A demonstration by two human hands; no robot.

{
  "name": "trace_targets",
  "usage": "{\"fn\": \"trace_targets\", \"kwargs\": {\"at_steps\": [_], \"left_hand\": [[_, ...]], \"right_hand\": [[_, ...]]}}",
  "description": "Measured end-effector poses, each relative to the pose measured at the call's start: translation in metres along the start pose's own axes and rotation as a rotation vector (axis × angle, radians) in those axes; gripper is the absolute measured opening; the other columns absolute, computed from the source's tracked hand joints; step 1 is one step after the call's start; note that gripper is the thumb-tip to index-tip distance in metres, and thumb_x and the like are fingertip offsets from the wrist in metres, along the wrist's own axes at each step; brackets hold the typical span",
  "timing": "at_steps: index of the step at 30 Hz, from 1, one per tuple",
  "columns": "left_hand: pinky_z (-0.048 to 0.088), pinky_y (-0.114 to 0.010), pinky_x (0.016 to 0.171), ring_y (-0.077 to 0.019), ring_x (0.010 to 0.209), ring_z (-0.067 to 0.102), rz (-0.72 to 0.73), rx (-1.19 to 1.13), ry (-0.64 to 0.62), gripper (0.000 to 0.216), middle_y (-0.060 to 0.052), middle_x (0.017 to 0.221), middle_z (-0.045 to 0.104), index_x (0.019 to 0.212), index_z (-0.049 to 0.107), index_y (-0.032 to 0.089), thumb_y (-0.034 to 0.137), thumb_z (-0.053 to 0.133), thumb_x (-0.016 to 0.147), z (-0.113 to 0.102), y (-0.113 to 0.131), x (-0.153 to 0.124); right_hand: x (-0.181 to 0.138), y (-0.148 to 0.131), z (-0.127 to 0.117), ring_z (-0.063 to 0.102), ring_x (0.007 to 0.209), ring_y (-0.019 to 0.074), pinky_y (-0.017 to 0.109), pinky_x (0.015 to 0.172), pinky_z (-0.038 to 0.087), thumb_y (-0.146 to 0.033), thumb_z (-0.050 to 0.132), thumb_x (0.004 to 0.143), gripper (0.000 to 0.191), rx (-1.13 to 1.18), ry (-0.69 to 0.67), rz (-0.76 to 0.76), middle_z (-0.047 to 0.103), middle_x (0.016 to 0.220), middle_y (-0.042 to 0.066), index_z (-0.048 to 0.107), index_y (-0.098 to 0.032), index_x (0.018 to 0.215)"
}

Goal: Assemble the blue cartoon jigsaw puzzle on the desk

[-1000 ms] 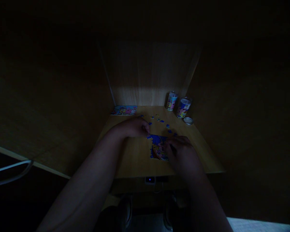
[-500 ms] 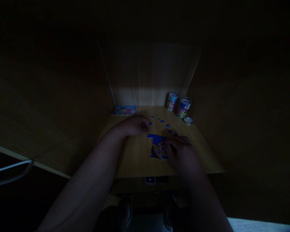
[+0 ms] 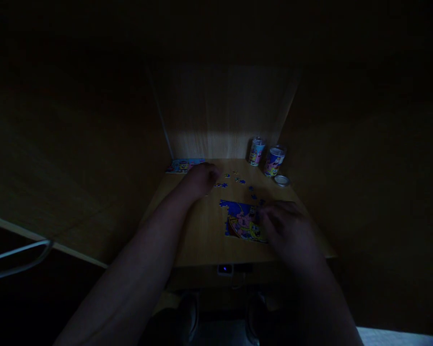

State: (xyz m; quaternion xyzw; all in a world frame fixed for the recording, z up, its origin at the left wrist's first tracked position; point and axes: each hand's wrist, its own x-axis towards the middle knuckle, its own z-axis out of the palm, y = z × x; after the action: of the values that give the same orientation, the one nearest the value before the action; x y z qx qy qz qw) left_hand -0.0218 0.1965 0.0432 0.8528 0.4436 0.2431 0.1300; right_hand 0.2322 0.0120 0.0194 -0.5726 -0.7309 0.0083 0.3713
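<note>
We see the part-built puzzle (image 3: 242,222) on the table (image 3: 201,240), our right hand (image 3: 286,226) overlapping its three o'clock edge, our left hand (image 3: 203,178) apart at ten. Both are curled; we cannot tell whether either pinches anything. Loose pieces (image 3: 242,181) lie toward twelve, printed canisters (image 3: 273,163) at one.

A light wood tabletop (image 3: 202,245) sits in a dim booth, closed off by an upright wood-grain back panel (image 3: 223,115) at the far side and by dark side panels at left (image 3: 79,154) and right (image 3: 368,173). Faint light falls on the back panel's lower part, while the upper surroundings sink almost to black. Pale floor (image 3: 400,337) shows at near right.
</note>
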Motion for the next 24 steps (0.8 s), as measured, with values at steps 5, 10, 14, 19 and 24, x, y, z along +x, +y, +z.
{"fn": "trace_targets", "kwargs": {"at_steps": [5,10,14,19,24], "left_hand": [[0.049,-0.036,0.115,-0.0204,0.130,0.065,0.306,-0.048,-0.143,0.042,-0.002,0.137,0.074,0.134,0.077,0.033,0.011,0.057,0.104,0.028,0.039,-0.004],[0.046,-0.039,0.115,-0.0238,0.131,0.061,0.444,0.120,-0.260,0.041,-0.005,0.136,0.071,0.141,0.075,0.035,0.018,0.059,0.107,0.033,0.055,-0.008],[0.047,-0.038,0.112,-0.0247,0.127,0.062,0.366,0.152,-0.243,0.030,-0.006,0.131,0.073,0.125,0.082,0.030,0.019,0.063,0.105,0.028,0.047,-0.002],[0.048,-0.038,0.103,-0.0255,0.107,0.068,0.248,0.163,-0.204,0.015,-0.007,0.106,0.077,0.078,0.078,0.019,0.015,0.074,0.091,0.009,0.018,0.004],[0.050,-0.033,0.081,-0.0217,0.081,0.069,0.146,0.121,-0.226,0.011,-0.004,0.083,0.076,0.074,0.074,0.019,0.018,0.077,0.085,0.001,0.004,-0.001]], "right_hand": [[0.004,-0.012,0.013,0.071,0.095,0.0235,0.042,0.094,0.052,-0.025,0.062,0.110,0.024,0.154,-0.139,-0.189,0.081,0.097,0.003,0.078,-0.024,0.091],[0.004,-0.011,0.017,0.072,0.093,0.0235,0.043,0.091,0.053,-0.027,0.062,0.110,0.027,0.172,-0.138,-0.175,0.080,0.092,0.003,0.076,-0.024,0.087],[0.004,-0.009,0.018,0.072,0.092,0.0221,0.044,0.095,0.052,-0.027,0.061,0.111,0.027,0.171,-0.138,-0.181,0.081,0.094,0.001,0.075,-0.024,0.087],[0.004,-0.011,0.019,0.073,0.095,0.0223,0.044,0.097,0.051,-0.028,0.062,0.111,0.027,0.161,-0.143,-0.173,0.083,0.096,0.001,0.076,-0.025,0.088],[0.004,-0.011,0.019,0.071,0.095,0.0244,0.042,0.091,0.052,-0.028,0.062,0.110,0.027,0.129,-0.141,-0.130,0.081,0.093,0.003,0.075,-0.025,0.087]]}}
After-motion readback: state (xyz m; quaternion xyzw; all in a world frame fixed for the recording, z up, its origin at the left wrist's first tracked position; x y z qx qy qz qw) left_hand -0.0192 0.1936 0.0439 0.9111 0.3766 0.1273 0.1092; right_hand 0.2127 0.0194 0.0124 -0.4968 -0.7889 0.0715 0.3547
